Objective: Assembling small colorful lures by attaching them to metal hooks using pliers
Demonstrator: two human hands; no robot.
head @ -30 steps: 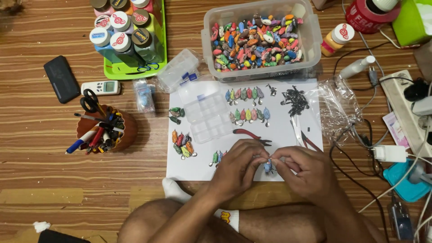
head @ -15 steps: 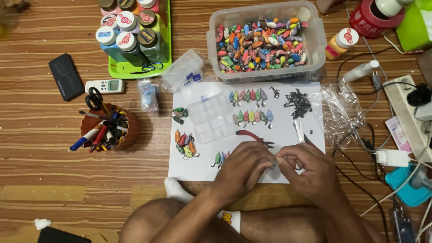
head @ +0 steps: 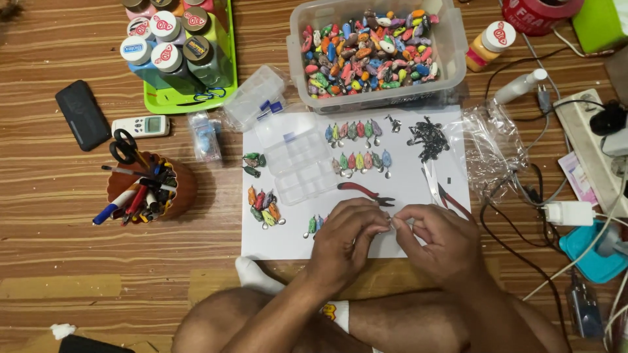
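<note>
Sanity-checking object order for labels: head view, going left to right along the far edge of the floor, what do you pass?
Green tray of paint bottles → small clear lidded box → clear tub of coloured lures → orange bottle with white cap → red tape roll.

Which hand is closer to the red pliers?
Left. The left hand lies just below the red pliers, almost touching; the right hand sits further off, below and to their right.

Pliers (head: 366, 192) on paper sheet (head: 418, 189)
</note>
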